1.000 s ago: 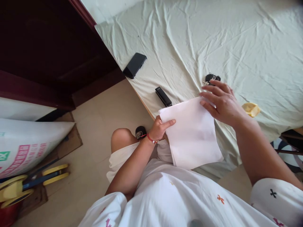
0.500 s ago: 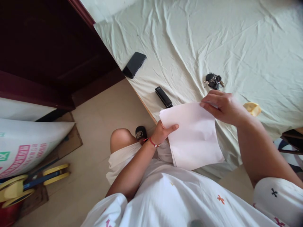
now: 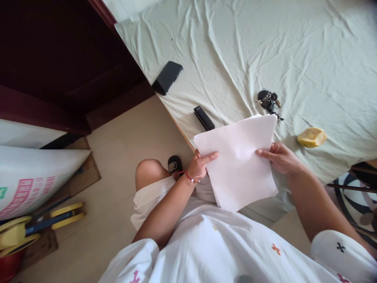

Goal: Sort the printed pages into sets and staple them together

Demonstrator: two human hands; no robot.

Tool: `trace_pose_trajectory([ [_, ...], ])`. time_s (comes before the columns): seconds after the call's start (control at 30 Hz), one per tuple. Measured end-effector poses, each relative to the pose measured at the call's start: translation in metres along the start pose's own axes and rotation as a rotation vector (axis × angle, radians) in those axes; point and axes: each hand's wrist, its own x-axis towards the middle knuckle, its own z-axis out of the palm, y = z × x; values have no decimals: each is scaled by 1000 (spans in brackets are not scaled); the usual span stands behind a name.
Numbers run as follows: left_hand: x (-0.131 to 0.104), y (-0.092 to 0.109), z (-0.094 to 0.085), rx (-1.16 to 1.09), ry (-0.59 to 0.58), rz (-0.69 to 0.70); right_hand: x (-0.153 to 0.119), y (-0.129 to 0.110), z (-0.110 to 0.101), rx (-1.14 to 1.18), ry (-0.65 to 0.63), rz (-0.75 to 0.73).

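Observation:
Between my hands is a stack of white paper [image 3: 237, 169], blank on top, with its sheet edges slightly uneven at the lower left and the top. My left hand [image 3: 202, 162] grips the left edge, thumb on top and fingers hidden underneath. My right hand [image 3: 281, 158] pinches the right edge the same way, thumb over the top sheet. Just beyond the paper's upper left corner a black stapler [image 3: 204, 118] lies on the cloth. A bunch of keys [image 3: 268, 100] rests past the upper right corner.
A pale green cloth [image 3: 218, 51] covers the table. On it lie a black phone-like case [image 3: 167, 76] near the left edge and a yellow block-shaped piece [image 3: 311, 136] at right. A white printed sack [image 3: 38, 177] and a yellow-and-blue wheeled object [image 3: 53, 220] stand on the floor at left.
My right hand has moved down from the paper's top edge to its right edge. The paper's upper right corner now lies flat and in sight. My left hand keeps its hold.

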Motion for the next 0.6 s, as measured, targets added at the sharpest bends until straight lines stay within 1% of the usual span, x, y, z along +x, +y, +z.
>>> trace_pose_trajectory([
  [0.07,2,6,2,-30,-43,28,-1,2,3,51,37,23],
  [0.17,9,18,8,-66,-106,156,0,-3,8,78,55,44],
  [0.27,15,28,13,-38,-125,258,2,-5,11,84,58,47],
  [0.33,18,29,14,-8,-114,274,4,-4,11,106,78,25],
  [0.47,20,26,15,5,-75,291,7,3,9,126,108,-3],
  [0.6,22,25,16,-32,-91,316,6,7,9,89,129,-31],
])
